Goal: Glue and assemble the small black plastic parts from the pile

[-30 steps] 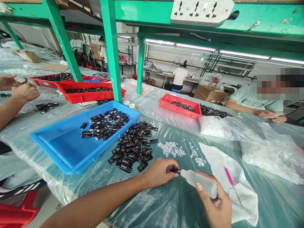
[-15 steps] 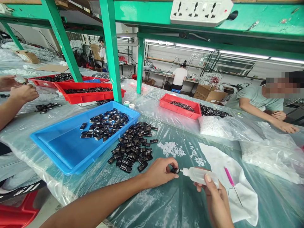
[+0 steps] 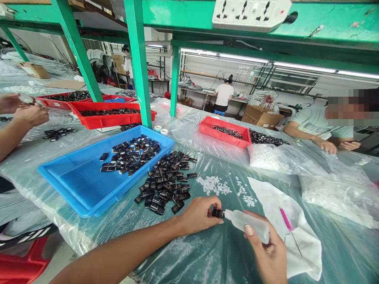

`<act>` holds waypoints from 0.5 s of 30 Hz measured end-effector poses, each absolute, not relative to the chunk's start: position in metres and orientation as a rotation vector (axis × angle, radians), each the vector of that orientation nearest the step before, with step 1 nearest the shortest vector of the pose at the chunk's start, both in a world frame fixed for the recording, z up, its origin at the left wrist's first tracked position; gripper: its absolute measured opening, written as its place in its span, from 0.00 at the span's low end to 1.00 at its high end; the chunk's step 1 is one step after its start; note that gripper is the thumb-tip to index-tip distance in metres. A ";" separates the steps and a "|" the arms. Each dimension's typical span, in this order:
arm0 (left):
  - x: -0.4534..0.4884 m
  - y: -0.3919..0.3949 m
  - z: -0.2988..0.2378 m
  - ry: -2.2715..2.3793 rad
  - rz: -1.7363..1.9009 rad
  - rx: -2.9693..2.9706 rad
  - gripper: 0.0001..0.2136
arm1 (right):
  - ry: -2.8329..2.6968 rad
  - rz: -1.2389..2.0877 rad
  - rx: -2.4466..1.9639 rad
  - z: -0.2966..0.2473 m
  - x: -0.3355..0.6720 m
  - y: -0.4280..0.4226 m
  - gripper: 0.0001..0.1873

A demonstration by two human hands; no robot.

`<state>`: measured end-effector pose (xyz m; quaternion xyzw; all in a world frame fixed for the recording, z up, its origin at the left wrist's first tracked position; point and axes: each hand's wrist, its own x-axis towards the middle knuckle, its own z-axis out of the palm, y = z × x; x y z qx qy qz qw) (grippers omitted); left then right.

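Between the thumb and fingers of my left hand (image 3: 199, 215) is a small black plastic piece (image 3: 218, 213). My right hand (image 3: 268, 244) grips a translucent squeeze bottle (image 3: 250, 224), its narrow tip pointing left at the end of the black piece; whether they touch I cannot tell. Left of my hands lies a pile of similar black pieces (image 3: 166, 183), and more sit inside a blue tray (image 3: 85, 197). Small white bits (image 3: 213, 185) are scattered just beyond my left hand. A pink-handled hook tool (image 3: 286, 219) rests on a white cloth (image 3: 308, 248) to the right.
Red trays (image 3: 225, 140) with dark parts stand farther back. Bags of white pieces (image 3: 266, 157) lie at right, near a seated co-worker (image 3: 308, 124). Another person's hands (image 3: 31, 114) work at far left. Green posts (image 3: 137, 63) rise from the plastic-covered table.
My right hand has tilted the bottle, with its body now lower at the right. The black piece has turned slightly in my left fingers. The co-worker at right has drawn an arm back.
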<state>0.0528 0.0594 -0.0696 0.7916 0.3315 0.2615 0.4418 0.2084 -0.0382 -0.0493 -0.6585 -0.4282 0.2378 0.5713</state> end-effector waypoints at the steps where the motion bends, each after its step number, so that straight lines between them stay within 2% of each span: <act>1: 0.053 0.059 -0.070 0.825 0.649 1.965 0.11 | -1.015 0.542 -1.544 -0.049 0.208 -0.039 0.23; 7: 0.053 0.060 -0.069 0.819 0.639 1.962 0.11 | -1.054 0.485 -1.544 -0.049 0.207 -0.039 0.22; 15: 0.053 0.061 -0.070 0.790 0.662 1.884 0.13 | -0.942 0.714 -1.418 -0.066 0.231 -0.030 0.22</act>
